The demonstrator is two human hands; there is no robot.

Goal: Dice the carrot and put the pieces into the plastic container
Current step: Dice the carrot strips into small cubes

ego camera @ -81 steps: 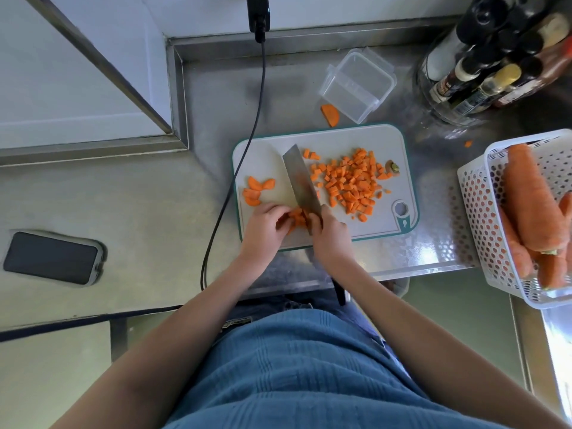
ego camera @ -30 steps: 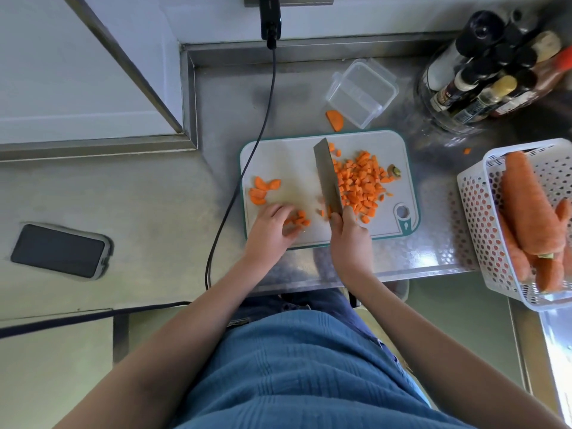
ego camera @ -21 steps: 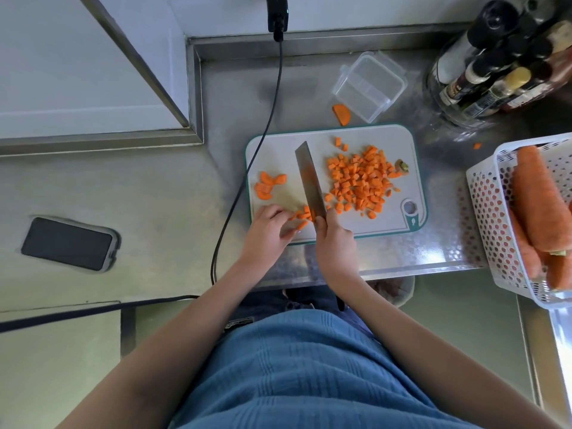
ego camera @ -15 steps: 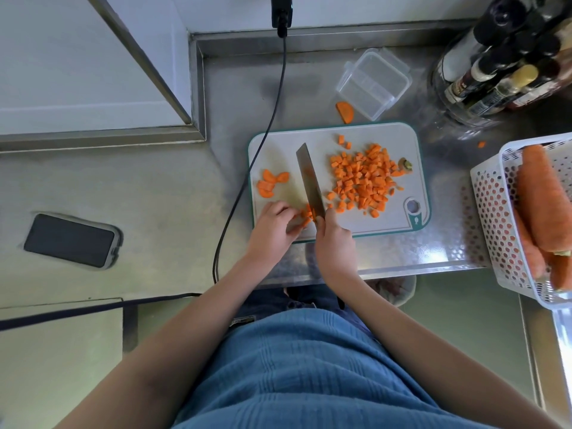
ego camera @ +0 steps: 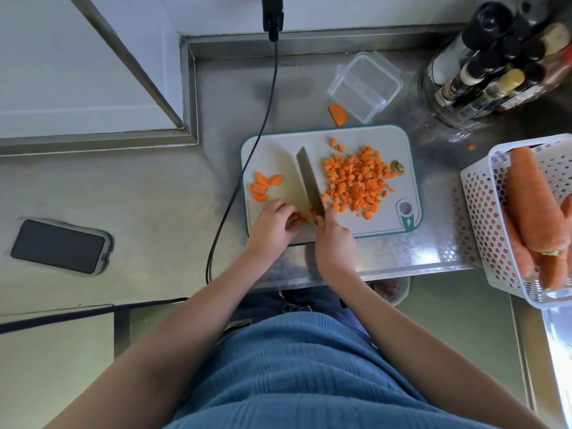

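Observation:
On the white cutting board [ego camera: 371, 233] lies a heap of diced carrot [ego camera: 356, 179] at the right. Several carrot slices [ego camera: 263, 186] lie at the board's left. My right hand [ego camera: 334, 243] grips the knife [ego camera: 309, 182] by its handle, blade edge down on the board beside the heap. My left hand [ego camera: 274, 226] pins a few carrot strips [ego camera: 301, 216] just left of the blade. The clear plastic container [ego camera: 365, 85] stands empty behind the board, a carrot end slice [ego camera: 338, 114] next to it.
A white basket [ego camera: 483, 212] of whole carrots sits at the right edge. Bottles [ego camera: 495, 63] stand at the back right. A phone [ego camera: 58, 246] lies far left. A black cable [ego camera: 247, 165] runs down past the board's left side. The counter edge is just below the board.
The knife swept cut pieces right into the heap, then came back left beside my left hand, which keeps holding the carrot strips at the board's front.

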